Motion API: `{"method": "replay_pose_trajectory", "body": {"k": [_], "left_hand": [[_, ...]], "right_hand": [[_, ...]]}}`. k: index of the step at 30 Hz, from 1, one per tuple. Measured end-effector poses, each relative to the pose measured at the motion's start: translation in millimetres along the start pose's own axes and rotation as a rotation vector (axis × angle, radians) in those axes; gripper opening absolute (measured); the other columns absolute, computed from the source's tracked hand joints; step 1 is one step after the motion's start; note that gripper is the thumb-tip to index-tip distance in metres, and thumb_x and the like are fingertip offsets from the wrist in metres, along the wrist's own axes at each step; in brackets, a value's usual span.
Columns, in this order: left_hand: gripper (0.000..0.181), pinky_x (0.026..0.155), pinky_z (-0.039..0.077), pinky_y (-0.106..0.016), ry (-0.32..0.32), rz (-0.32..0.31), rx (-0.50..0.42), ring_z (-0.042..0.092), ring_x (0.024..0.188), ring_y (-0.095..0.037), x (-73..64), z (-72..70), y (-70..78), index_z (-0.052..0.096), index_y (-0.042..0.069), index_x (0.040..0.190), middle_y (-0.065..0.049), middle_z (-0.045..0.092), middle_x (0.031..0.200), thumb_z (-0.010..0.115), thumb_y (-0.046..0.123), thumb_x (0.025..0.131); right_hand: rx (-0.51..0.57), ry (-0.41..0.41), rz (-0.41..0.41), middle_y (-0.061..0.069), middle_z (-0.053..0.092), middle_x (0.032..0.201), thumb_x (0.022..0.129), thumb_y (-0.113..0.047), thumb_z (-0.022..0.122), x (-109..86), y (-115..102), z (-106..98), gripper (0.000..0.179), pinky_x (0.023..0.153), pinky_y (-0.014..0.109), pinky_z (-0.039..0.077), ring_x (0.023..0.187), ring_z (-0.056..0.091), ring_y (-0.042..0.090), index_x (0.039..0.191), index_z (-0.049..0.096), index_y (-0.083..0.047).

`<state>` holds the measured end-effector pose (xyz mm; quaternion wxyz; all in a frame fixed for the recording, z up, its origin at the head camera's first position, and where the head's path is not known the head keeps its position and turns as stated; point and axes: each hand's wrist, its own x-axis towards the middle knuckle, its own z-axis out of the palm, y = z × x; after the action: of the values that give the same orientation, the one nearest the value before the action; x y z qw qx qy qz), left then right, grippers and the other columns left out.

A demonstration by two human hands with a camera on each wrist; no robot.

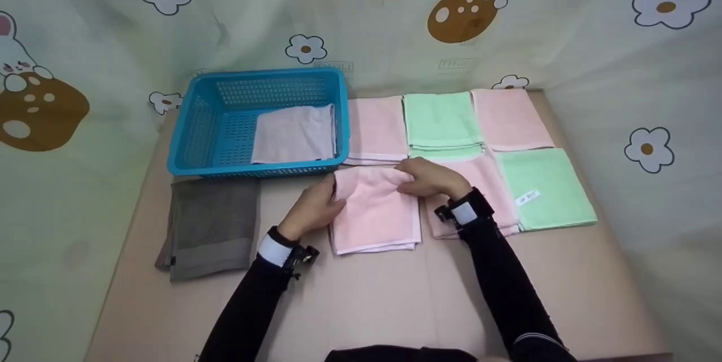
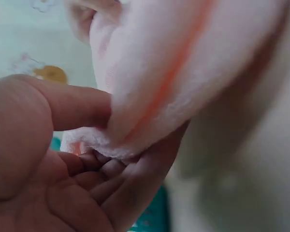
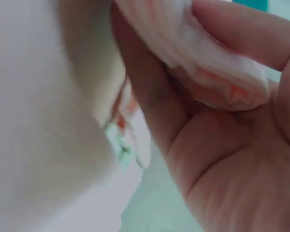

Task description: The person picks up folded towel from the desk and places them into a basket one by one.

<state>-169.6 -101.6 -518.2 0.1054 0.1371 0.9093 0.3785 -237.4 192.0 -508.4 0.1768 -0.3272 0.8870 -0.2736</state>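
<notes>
A folded pink towel (image 1: 375, 215) lies between both hands, in front of the blue basket. On its left edge the left hand (image 1: 310, 207) pinches the cloth, thumb on top and fingers underneath, as the left wrist view shows with the pink fold (image 2: 150, 87). At the upper right of the same towel, the right hand (image 1: 431, 177) grips the layered edge (image 3: 217, 77) between thumb and fingers. A second folded pink towel (image 1: 479, 198) lies just right of it, partly hidden by the right wrist.
The blue basket (image 1: 256, 171) at the back left holds a pale folded towel (image 1: 293, 133). A grey towel (image 1: 214, 226) lies in front of it. More folded towels, pink (image 1: 377, 125) and green (image 1: 443, 119), stand in rows at the right; one green towel (image 1: 555, 187) bears a white label.
</notes>
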Motion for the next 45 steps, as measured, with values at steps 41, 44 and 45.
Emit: {"method": "replay_pose_trajectory", "body": {"k": [41, 44, 45], "left_hand": [[0.008, 0.076, 0.051, -0.030, 0.493, 0.342, -0.084, 0.058, 0.085, -0.019, -18.3, -49.7, 26.2, 0.061, 0.003, 0.103, -0.010, 0.063, 0.096, 0.057, -0.004, 0.102], [0.021, 0.092, 0.056, -0.039, 0.547, 0.362, -0.131, 0.065, 0.101, -0.023, -14.4, -56.4, 25.7, 0.075, 0.003, 0.097, -0.014, 0.068, 0.109, 0.057, -0.007, 0.100], [0.023, 0.096, 0.056, -0.041, 0.557, 0.356, -0.146, 0.065, 0.106, -0.024, -12.7, -58.8, 25.5, 0.077, 0.004, 0.098, -0.015, 0.069, 0.113, 0.057, -0.006, 0.100]], "right_hand": [[0.451, 0.330, -0.248, 0.009, 0.066, 0.121, 0.094, -0.004, 0.072, -3.8, -46.7, -49.6, 0.045, 0.085, 0.026, 0.054, 0.101, 0.062, 0.019, 0.137, 0.060, -0.007], [0.457, 0.398, -0.259, 0.010, 0.065, 0.115, 0.092, -0.004, 0.073, 3.0, -55.0, -54.5, 0.056, 0.078, 0.026, 0.055, 0.093, 0.064, 0.019, 0.144, 0.053, -0.007], [0.467, 0.433, -0.258, 0.009, 0.065, 0.112, 0.092, -0.004, 0.073, 5.7, -57.8, -55.1, 0.057, 0.076, 0.026, 0.055, 0.090, 0.064, 0.019, 0.145, 0.051, -0.006]]}}
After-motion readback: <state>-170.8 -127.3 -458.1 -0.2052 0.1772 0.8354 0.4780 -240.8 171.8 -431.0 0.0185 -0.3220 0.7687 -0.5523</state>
